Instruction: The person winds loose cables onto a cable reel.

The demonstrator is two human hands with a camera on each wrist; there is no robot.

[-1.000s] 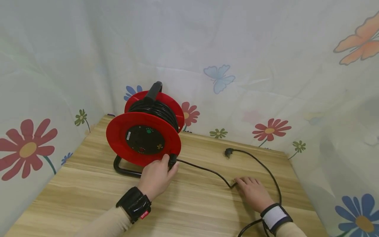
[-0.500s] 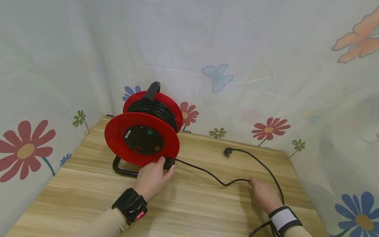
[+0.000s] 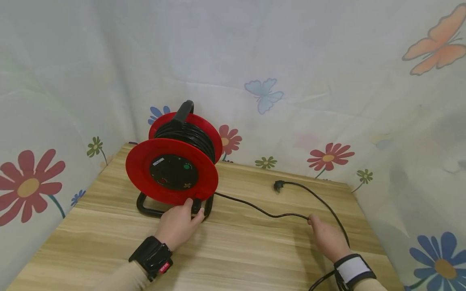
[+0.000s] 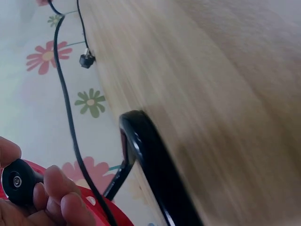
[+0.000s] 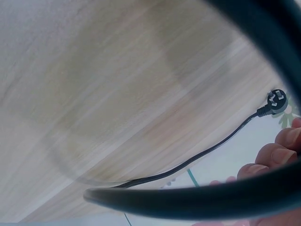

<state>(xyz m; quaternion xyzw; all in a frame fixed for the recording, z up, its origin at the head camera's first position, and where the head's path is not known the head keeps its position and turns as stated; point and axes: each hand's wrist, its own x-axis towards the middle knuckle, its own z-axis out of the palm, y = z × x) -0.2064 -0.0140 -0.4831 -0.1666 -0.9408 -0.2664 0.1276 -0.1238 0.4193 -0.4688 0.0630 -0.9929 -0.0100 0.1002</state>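
A red and black cable reel (image 3: 209,171) stands on the left of the table, black cable wound between its two flanges. My left hand (image 3: 178,226) holds the round black crank knob (image 4: 17,181) low on the front flange, thumb and fingers around it in the left wrist view. From the reel's lower right, the loose cable (image 3: 255,207) runs to my right hand (image 3: 327,239), which pinches it just above the table. The cable's black plug (image 3: 278,186) lies farther back, its prongs showing in the right wrist view. A cable loop passes close before that camera.
The reel rests on a black tubular stand (image 3: 147,211) and has a black carrying handle (image 3: 183,114) on top. More cable (image 3: 322,279) hangs under the right wrist near the front edge. A flower-printed curtain (image 3: 269,133) surrounds the wooden table (image 3: 247,254).
The crank knob has moved left along the bottom with my left hand, and the reel face has turned clockwise. My right hand has shifted right along the cable and now pinches it.
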